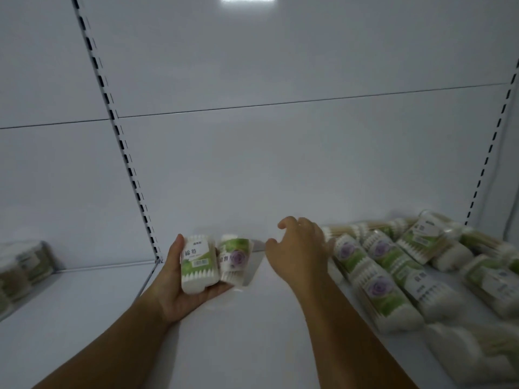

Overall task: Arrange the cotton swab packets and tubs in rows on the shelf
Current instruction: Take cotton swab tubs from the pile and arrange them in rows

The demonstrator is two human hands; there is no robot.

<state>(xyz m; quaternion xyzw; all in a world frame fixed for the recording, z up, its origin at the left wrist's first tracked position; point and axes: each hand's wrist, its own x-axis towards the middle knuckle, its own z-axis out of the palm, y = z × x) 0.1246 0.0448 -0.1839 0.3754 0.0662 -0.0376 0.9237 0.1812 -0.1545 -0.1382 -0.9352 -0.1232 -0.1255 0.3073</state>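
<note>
My left hand (179,290) holds two cotton swab packets above the white shelf (252,332): one with a green and white label (198,265) and beside it one with a purple flower label (234,258). My right hand (300,248) hovers just right of them with fingers spread, holding nothing, close to the left edge of a loose pile of swab packets (393,265) that covers the right side of the shelf. Most packets in the pile lie flat and slanted. A clear tub (432,228) sits at the back of the pile.
The white back panel (280,164) rises behind the shelf, with slotted uprights at left (123,153) and right (488,153). On the neighbouring shelf bay at far left stand blurred round tubs of swabs (25,265).
</note>
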